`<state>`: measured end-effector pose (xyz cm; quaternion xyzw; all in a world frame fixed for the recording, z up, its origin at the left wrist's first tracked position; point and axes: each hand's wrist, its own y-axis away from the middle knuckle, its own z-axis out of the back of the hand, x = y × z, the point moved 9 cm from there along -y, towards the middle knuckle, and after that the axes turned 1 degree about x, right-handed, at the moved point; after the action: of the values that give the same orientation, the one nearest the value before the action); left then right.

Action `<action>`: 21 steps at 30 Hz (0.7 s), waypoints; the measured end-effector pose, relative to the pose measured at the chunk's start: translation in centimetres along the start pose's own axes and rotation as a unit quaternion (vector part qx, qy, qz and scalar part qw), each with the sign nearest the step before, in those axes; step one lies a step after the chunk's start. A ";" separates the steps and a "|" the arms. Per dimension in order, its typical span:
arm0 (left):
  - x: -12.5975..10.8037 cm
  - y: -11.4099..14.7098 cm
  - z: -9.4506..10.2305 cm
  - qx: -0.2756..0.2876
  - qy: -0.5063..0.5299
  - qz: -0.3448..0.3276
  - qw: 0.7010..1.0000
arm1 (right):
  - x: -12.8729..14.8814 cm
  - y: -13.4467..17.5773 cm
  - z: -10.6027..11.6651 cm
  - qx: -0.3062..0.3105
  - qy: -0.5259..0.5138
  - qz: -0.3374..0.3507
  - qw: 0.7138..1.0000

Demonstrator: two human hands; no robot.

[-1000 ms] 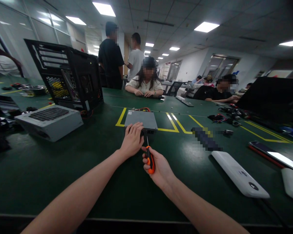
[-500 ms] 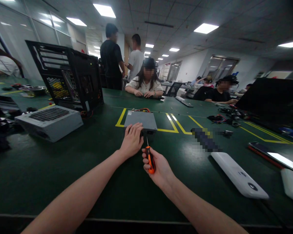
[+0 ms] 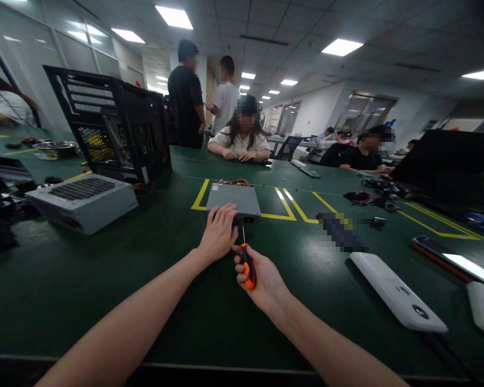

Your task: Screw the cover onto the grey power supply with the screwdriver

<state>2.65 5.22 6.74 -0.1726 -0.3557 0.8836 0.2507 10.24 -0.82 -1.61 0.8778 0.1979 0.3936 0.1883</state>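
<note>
A grey computer power supply (image 3: 240, 198) lies flat on the green table, with orange wires at its far side. My left hand (image 3: 220, 228) holds its near left corner, fingers bent over the top and thumb at the front face. My right hand (image 3: 262, 277) is closed around the orange and black handle of a screwdriver (image 3: 248, 267). The thin shaft points forward to the near face of the power supply. Its tip lies in shadow beside my left thumb, so whether it touches a screw cannot be made out.
To the left stand another power supply (image 3: 83, 201) and an open black computer case (image 3: 116, 126). A white device (image 3: 399, 290) and a phone (image 3: 455, 258) lie at the right, near loose cables (image 3: 371, 196). A person (image 3: 244, 131) sits across the table.
The screwdriver handle and my right hand sit very slightly lower in the picture. My left hand and the power supply keep their places; the whole view shifts a little.
</note>
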 end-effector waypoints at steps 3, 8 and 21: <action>0.0 0.0 0.1 -0.002 0.000 0.001 1.000 | 0.2 0.0 0.1 -0.004 -0.004 0.010 1.000; 0.0 0.0 0.1 0.000 -0.001 0.000 1.000 | 0.5 0.0 0.2 -0.013 -0.007 0.026 1.000; -0.1 0.0 0.0 0.001 -0.001 0.002 1.000 | 0.4 0.2 -0.4 0.008 -0.008 0.018 1.000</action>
<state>2.71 5.19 6.76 -0.1725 -0.3550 0.8845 0.2485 10.23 -0.73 -0.99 0.8856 0.1832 0.3888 0.1759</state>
